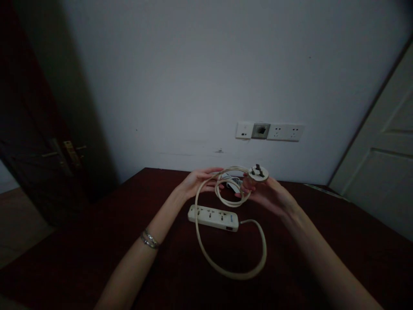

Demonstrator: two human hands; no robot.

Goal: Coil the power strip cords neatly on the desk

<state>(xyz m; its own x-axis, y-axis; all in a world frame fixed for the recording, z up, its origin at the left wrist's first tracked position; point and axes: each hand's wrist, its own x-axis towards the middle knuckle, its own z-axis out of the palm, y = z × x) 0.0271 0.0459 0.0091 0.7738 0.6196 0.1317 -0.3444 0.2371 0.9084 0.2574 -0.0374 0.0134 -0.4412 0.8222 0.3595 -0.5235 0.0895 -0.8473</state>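
Observation:
A white power strip lies on the dark red table, its sockets facing up. From its right end a pale cord loops toward me and rises into a loose coil between my hands. My left hand is closed on the left side of the coil, fingers pointing right. My right hand holds the coil's right side together with the plug, whose three dark pins face up and toward me. Behind the coil lies a small white object, partly hidden, its kind unclear.
The table backs against a pale wall with a row of wall sockets just above it. A dark door with a metal handle stands at the left, a white door at the right. Something flat lies at the table's back right edge.

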